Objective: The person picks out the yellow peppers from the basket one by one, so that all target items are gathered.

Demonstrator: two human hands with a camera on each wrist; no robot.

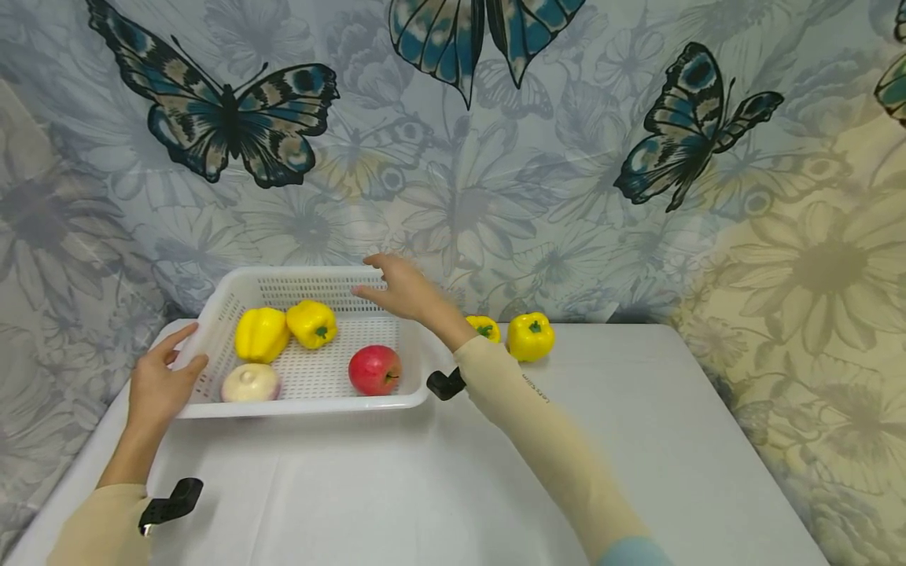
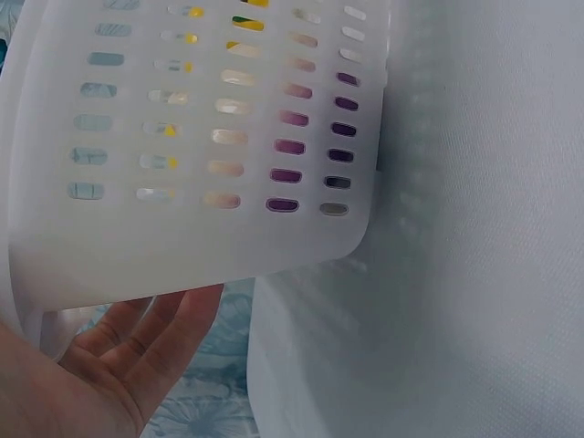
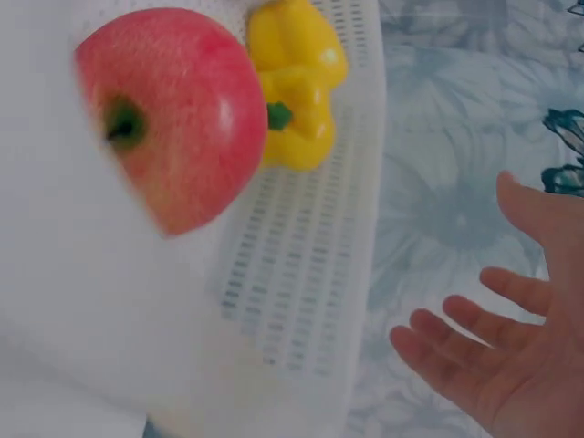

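Observation:
My left hand [image 1: 161,381] holds the left end of a white perforated plastic basket [image 1: 304,406], thumb at the rim and fingers along the outside; the left wrist view shows those fingers partly hidden by the wall. Over the basket's back right corner, my right hand [image 1: 406,292] is spread, and the right wrist view has nothing between its fingers. Inside lie two yellow bell peppers [image 1: 262,335] [image 1: 312,324], a red apple [image 1: 375,370] at the front right, and a round vegetable [image 1: 251,383], cream on top and purple lower down, at the front left.
Two more yellow bell peppers [image 1: 531,337] [image 1: 484,327] stand on the white-covered table [image 1: 602,424] to the right of the basket, one partly hidden by my right arm. A butterfly-patterned cloth [image 1: 460,181] hangs right behind the table.

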